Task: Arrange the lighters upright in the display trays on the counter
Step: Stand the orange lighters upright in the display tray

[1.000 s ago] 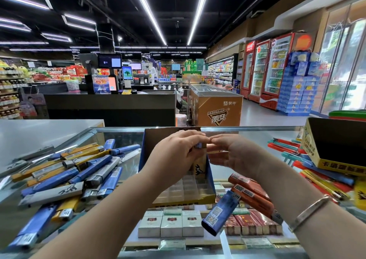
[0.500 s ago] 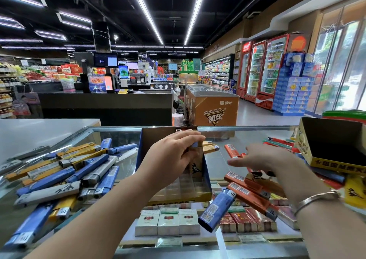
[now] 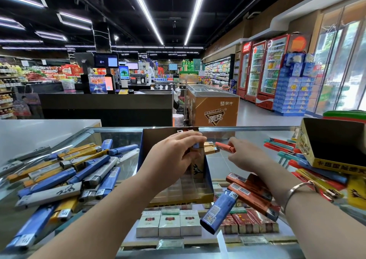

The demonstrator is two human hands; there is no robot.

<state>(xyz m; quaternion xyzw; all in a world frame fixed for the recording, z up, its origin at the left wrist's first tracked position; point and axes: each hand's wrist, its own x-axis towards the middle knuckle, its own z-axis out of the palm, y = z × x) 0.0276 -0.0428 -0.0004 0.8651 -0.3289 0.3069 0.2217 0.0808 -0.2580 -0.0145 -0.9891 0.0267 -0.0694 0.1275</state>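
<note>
Head view. The left hand (image 3: pixel 174 159) is curled round a yellow lighter (image 3: pixel 197 159) standing upright at the right wall of the display tray (image 3: pixel 208 179), with a few more lighter tops showing just beyond its fingertips. The right hand (image 3: pixel 243 155), apart from the left and just to its right, pinches an orange lighter (image 3: pixel 224 147) held roughly level — its tip points toward the tray. Two loose yellow lighters (image 3: pixel 211 146) lie on the glass counter (image 3: pixel 217 165) between the hands. Piles of lighters lie flat: blue, yellow and white (image 3: pixel 65 175) well left of the left hand, orange ones (image 3: pixel 251 191) below the right wrist.

Step in hand, as judged: loading the tray, which looks mostly unfilled. The next move calls for turning the orange lighter upright and seating it beside the steadied one — without toppling that row.
</note>
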